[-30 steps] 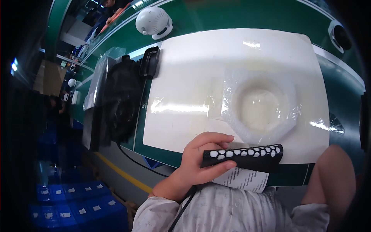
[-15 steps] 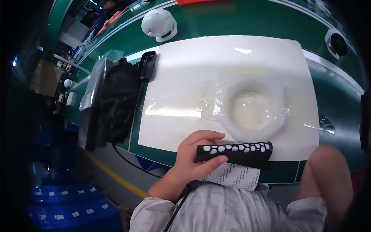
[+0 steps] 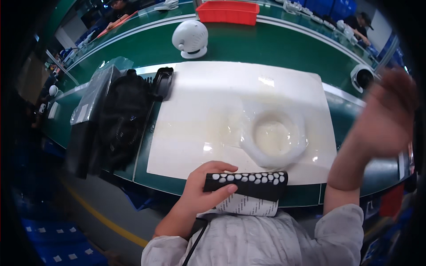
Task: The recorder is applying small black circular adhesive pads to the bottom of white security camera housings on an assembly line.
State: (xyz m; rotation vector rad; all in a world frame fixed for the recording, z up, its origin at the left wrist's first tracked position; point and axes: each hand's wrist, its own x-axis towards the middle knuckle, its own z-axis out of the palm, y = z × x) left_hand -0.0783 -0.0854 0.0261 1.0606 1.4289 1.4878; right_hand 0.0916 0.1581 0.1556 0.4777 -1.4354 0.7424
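Note:
My left hand (image 3: pixel 204 188) is closed around a black piece with white oval spots (image 3: pixel 246 182), the thumb in front and the fingers behind. Whitish printed paper (image 3: pixel 248 205) hangs below it, over my lap. Raised at the far right, my right hand (image 3: pixel 386 115) is smeared by motion, its fingers unclear. Close to it stands a white round device with a dark face (image 3: pixel 363 79). Beyond my left hand, a translucent white padded ring (image 3: pixel 273 135) with a roundish opening lies on the white board (image 3: pixel 191 128).
Black bags (image 3: pixel 126 115) and a black tray (image 3: pixel 163 84) lie along the board's left side. A white rounded device (image 3: pixel 191 39) stands on the green bench (image 3: pixel 248 46). Behind it sits a red bin (image 3: pixel 228 12). Other people work at the far left and far right.
My right hand has risen from the lower right to near the white device with the dark face. My left hand still holds the spotted black piece. The view has shifted, showing more of the far bench.

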